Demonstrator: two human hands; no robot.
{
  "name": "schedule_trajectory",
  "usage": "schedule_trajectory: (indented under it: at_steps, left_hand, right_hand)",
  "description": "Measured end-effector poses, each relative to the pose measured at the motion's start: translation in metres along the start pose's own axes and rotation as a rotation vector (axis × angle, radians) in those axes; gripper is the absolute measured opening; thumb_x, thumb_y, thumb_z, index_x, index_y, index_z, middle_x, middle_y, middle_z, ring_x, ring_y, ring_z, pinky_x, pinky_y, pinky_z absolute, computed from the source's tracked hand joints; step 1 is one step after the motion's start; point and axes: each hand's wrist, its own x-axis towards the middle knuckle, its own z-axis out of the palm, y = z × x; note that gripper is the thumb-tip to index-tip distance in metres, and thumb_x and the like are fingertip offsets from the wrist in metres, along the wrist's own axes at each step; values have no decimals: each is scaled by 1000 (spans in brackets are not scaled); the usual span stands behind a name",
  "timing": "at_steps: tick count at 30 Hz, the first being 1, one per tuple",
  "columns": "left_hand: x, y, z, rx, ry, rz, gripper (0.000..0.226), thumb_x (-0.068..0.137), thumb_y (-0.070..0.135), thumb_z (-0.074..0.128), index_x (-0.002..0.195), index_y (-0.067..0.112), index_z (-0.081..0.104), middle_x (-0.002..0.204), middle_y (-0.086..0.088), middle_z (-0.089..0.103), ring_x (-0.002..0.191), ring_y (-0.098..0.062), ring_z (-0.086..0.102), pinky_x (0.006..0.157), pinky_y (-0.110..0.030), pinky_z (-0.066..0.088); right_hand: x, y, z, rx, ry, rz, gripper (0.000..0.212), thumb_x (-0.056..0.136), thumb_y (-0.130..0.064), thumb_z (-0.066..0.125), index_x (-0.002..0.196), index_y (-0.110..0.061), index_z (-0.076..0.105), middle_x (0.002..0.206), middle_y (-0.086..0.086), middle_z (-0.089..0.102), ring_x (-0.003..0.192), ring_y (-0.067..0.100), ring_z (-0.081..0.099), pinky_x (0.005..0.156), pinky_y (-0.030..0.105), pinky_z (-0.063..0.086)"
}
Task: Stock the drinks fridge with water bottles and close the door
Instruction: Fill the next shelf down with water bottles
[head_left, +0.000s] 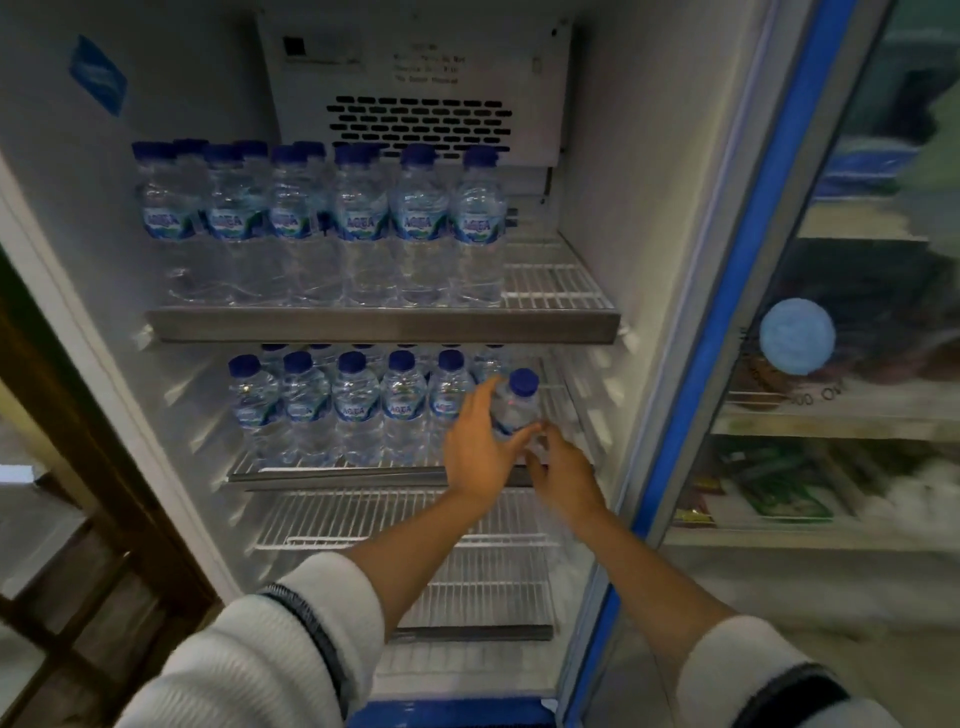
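Head view: left hand (480, 444) and right hand (563, 470) both grip bottle (514, 408), right end of middle shelf (332, 475). Top shelf (384, 325) nearly full. Lower racks bare. Door (727, 291) open, not shut yet.

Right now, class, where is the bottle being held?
In the head view, the bottle is at the right end of the middle shelf, beside the front row, gripped by the left hand, with the right hand at its base.

Shop: glass-door drinks fridge (737, 291)
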Motion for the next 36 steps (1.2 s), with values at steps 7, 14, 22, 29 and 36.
schedule_trajectory:
  at_steps: [7,14,22,29,36]
  left_hand:
    - [15,-1,3,424,-150,-19,87,85,48,67,149,12,20,143,-14,44,94,-32,65,63,-39,51]
    - [34,13,-10,820,-302,18,84,87,58,56,144,7,21,136,-16,46,99,-34,65,67,-41,51]
    - [6,-23,-26,727,-269,171,91,93,37,59,153,15,-5,161,-9,6,76,-23,65,53,-31,52]
    - [-52,-85,-65,708,-272,291,88,69,31,83,141,12,35,145,-13,40,125,-28,46,103,-46,42]
    - [-71,-111,-86,1049,-491,111,125,55,9,81,154,10,4,160,-13,13,149,-31,4,117,-52,1]
  right_hand:
    - [3,0,-5,-142,-40,24,56,97,-45,46,145,-22,32,128,7,61,110,25,61,92,43,50]
    - [1,0,-4,-226,10,-27,46,99,-40,44,139,-18,41,114,10,66,100,25,64,82,38,53]
    - [4,-10,-3,-138,3,107,43,96,-36,53,134,-17,46,122,5,63,106,22,62,84,30,47]
    - [26,-30,14,125,-144,176,63,81,-25,75,134,-19,42,129,4,60,114,23,60,98,44,49]
    - [20,-39,29,-101,44,165,59,81,-46,72,131,-23,49,125,1,63,112,25,61,92,36,48]
